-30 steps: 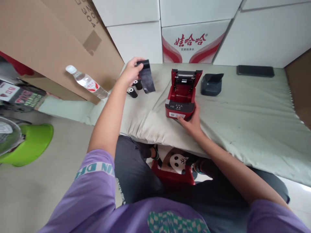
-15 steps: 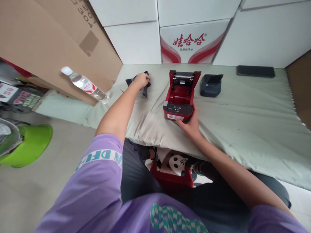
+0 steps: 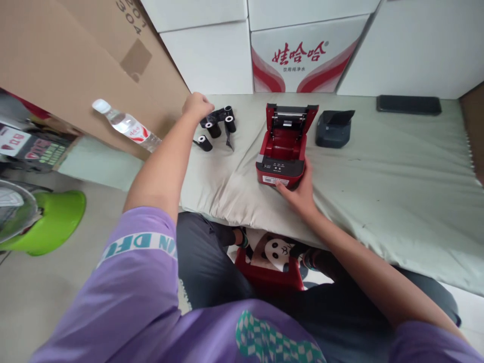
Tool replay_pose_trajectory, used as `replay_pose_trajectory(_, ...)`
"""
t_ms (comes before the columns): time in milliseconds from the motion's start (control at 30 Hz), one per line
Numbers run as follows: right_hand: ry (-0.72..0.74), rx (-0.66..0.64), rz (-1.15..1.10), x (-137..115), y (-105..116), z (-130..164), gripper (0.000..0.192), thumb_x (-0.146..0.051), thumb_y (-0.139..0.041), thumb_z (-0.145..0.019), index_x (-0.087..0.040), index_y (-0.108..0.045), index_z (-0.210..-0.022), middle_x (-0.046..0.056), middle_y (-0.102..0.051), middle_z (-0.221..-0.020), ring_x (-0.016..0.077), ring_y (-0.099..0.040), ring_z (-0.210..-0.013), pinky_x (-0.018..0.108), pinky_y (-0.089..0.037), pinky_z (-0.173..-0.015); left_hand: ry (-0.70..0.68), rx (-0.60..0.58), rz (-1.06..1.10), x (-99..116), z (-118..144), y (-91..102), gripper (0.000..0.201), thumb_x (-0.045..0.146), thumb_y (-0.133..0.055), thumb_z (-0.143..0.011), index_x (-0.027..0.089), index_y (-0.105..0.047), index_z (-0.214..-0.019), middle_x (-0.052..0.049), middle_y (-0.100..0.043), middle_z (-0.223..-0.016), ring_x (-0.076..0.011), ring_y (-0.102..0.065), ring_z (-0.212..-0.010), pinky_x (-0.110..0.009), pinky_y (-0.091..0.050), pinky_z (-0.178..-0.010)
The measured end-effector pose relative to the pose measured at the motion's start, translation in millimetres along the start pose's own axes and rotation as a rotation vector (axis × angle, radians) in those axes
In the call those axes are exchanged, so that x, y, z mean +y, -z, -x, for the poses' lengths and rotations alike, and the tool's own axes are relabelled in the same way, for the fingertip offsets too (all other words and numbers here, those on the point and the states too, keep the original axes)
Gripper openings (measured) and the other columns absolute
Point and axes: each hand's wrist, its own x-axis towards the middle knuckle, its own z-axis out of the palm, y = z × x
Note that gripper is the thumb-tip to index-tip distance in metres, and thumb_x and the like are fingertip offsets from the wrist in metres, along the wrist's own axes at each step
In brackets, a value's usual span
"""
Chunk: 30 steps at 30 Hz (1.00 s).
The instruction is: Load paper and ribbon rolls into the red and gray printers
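My right hand [image 3: 301, 194] grips the front right corner of a small red and black label printer [image 3: 282, 174], thumb on its front face. The printer's lid stands up and its red inside shows no roll. Beyond the rolls, my left hand [image 3: 197, 107] is closed with its fingers curled down; what they hold, if anything, is hidden. Beside and below that hand lie several small black rolls [image 3: 204, 143] with white cores, some with loose black film trailing from them. To the printer's right sits a small dark device [image 3: 333, 132] with a black flap sticking up.
A black phone [image 3: 409, 105] lies far right on the green cloth [image 3: 378, 171]. White cartons [image 3: 302, 65] wall off the back. A water bottle [image 3: 128, 126] stands left, before a brown cardboard box [image 3: 86, 55]. A green stool [image 3: 56, 222] is on the floor.
My left hand has moved left and back off the black rolls, which now show. My right hand still holds the printer. The whole view has shifted slightly.
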Motion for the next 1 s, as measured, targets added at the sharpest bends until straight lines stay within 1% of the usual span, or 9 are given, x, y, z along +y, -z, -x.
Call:
replay_pose_trajectory(67,0.002,0.002,0.0,-1,0,0,0.11,-0.065,-0.088,-0.083,-0.029,-0.031,-0.169,0.019,-0.041,-0.173,0.0389,-0.045,-0.162,0.069,-0.033,-0.139,-0.027,-0.091,-0.034,-11,-1,4.7,0.032,0.047,-0.088,-0.082,0.021,-0.07,-0.087,0.011,-0.051,-0.056,-0.0096,-0.048,-0.084,-0.031,-0.042,-0.09)
replay_pose_trajectory(133,0.001,0.0,0.002,-2,0,-1,0.11,-0.065,-0.088,-0.082,-0.029,-0.03,-0.169,0.019,-0.041,-0.173,0.039,-0.045,-0.162,0.068,-0.032,-0.14,-0.07,-0.158,-0.08,-21,2,3.3,0.029,0.044,-0.091,-0.072,0.025,-0.072,-0.084,0.006,-0.057,-0.06,-0.016,-0.058,-0.092,-0.036,-0.046,-0.093)
replay_pose_trajectory(267,-0.012,-0.009,0.007,-2,0,-1,0.114,-0.065,-0.088,-0.081,-0.028,-0.028,-0.17,0.02,-0.041,-0.173,0.0394,-0.046,-0.161,0.067,-0.033,-0.14,-0.117,-0.24,-0.181,-34,16,-9.3,0.038,0.04,-0.087,-0.067,0.027,-0.077,-0.101,-0.005,-0.08,-0.11,-0.0317,-0.069,-0.116,-0.043,-0.05,-0.1)
replay_pose_trajectory(367,-0.027,-0.011,0.008,-1,0,0,0.112,-0.066,-0.087,-0.082,-0.028,-0.028,-0.17,0.019,-0.041,-0.174,0.0391,-0.046,-0.162,0.068,-0.032,-0.14,-0.125,-0.207,-0.158,-35,30,-15.1,0.044,0.037,-0.082,-0.071,0.028,-0.075,-0.114,-0.005,-0.079,-0.134,-0.0328,-0.068,-0.129,-0.045,-0.051,-0.108)
replay_pose_trajectory(467,-0.024,-0.011,0.003,-1,0,0,0.112,-0.065,-0.087,-0.083,-0.028,-0.027,-0.17,0.02,-0.039,-0.175,0.04,-0.045,-0.162,0.07,-0.032,-0.14,-0.086,-0.086,0.17,-30,45,-12.5,0.037,0.038,-0.08,-0.077,0.029,-0.071,-0.112,-0.003,-0.08,-0.131,-0.0295,-0.07,-0.127,-0.045,-0.054,-0.108)
replay_pose_trajectory(600,-0.024,-0.02,0.008,-4,0,0,0.112,-0.063,-0.087,-0.084,-0.026,-0.025,-0.171,0.021,-0.038,-0.176,0.0398,-0.044,-0.163,0.065,-0.033,-0.141,-0.131,-0.005,0.901,-12,84,-5.6,0.033,0.055,-0.081,-0.086,0.032,-0.065,-0.103,0.002,-0.081,-0.115,-0.0272,-0.073,-0.127,-0.047,-0.06,-0.102)
replay_pose_trajectory(700,-0.009,-0.002,0.004,-4,-1,0,0.112,-0.065,-0.087,-0.083,-0.026,-0.027,-0.17,0.02,-0.039,-0.175,0.0398,-0.046,-0.162,0.063,-0.035,-0.141,-0.307,0.018,1.12,13,129,-7.9,0.042,0.056,-0.088,-0.085,0.03,-0.061,-0.102,0.003,-0.077,-0.118,-0.0269,-0.071,-0.136,-0.045,-0.061,-0.106)
replay_pose_trajectory(833,0.006,0.017,0.009,-2,-1,-1,0.112,-0.071,-0.086,-0.082,-0.026,-0.03,-0.169,0.02,-0.045,-0.171,0.0395,-0.049,-0.159,0.067,-0.036,-0.138,-0.348,-0.022,1.093,52,185,-26.6,0.033,0.051,-0.077,-0.1,0.028,-0.056,-0.112,-0.003,-0.072,-0.121,-0.0262,-0.074,-0.133,-0.041,-0.063,-0.101)
replay_pose_trajectory(1000,0.012,-0.004,0.027,-4,2,0,0.112,-0.074,-0.085,-0.081,-0.024,-0.033,-0.168,0.021,-0.045,-0.171,0.0392,-0.049,-0.159,0.066,-0.036,-0.138,-0.396,-0.023,0.827,76,210,-52.2,0.045,0.062,-0.082,-0.097,0.029,-0.062,-0.121,-0.004,-0.07,-0.113,-0.0281,-0.075,-0.122,-0.039,-0.063,-0.091)
